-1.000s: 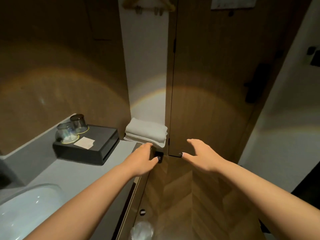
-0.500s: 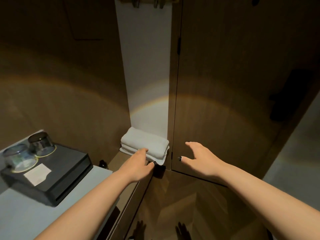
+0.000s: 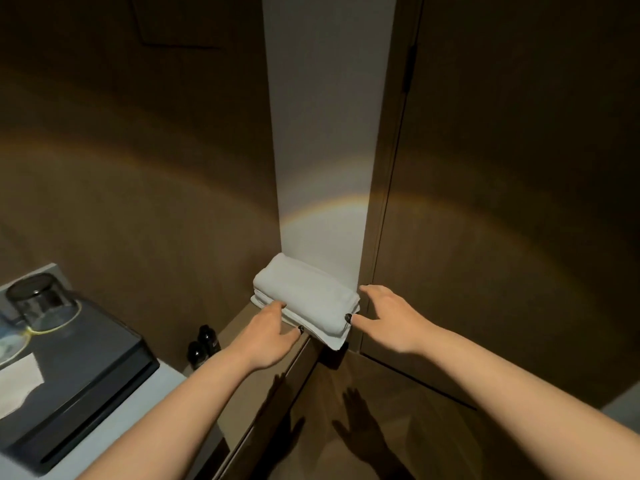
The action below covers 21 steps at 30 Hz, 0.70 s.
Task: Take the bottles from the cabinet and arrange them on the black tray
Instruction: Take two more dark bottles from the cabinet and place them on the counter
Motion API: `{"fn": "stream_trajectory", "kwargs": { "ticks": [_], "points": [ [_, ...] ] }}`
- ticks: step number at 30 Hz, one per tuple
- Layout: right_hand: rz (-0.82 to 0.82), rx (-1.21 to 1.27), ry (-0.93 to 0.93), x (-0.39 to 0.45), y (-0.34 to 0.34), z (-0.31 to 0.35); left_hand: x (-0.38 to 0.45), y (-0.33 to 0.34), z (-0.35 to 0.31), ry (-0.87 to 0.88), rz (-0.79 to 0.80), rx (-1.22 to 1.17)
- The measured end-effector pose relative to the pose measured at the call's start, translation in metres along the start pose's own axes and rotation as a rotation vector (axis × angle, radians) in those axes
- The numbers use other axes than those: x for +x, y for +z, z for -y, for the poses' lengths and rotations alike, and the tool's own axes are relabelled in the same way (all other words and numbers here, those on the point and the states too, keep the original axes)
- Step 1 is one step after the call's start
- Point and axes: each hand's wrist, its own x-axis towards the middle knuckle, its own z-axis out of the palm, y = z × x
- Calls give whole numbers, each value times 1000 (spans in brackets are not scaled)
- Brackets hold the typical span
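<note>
Two hands at folded towels (image 3: 306,303), L hand (image 3: 273,336) grip released, fingers touching towel front, R hand (image 3: 388,320) released at right edge, two bottles (image 3: 204,344) nearby, tray (image 3: 90,368) on counter (image 3: 114,441).

Two dark bottles (image 3: 204,344) stood together on the shelf, and one stack of folded white towels (image 3: 308,303) lay nearby. One black tray (image 3: 79,382) carried one clearly visible upturned glass (image 3: 41,301) and one paper slip (image 3: 17,382).

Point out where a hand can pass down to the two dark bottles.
Free: the shelf strip between the bottles and the folded towels, though the left hand hovers above it. Crowded: the black tray edges in on the bottles' other side.
</note>
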Motion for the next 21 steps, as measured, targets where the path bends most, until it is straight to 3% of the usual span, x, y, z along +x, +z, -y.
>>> {"fn": "stream_trajectory", "kwargs": {
  "ticks": [12, 21],
  "points": [
    [98, -25, -24, 184, -1, 6, 153, -23, 47, -119, -29, -170],
    [247, -59, -130, 302, 35, 38, 194, -46, 123, -448, -139, -141]
  ]
}}
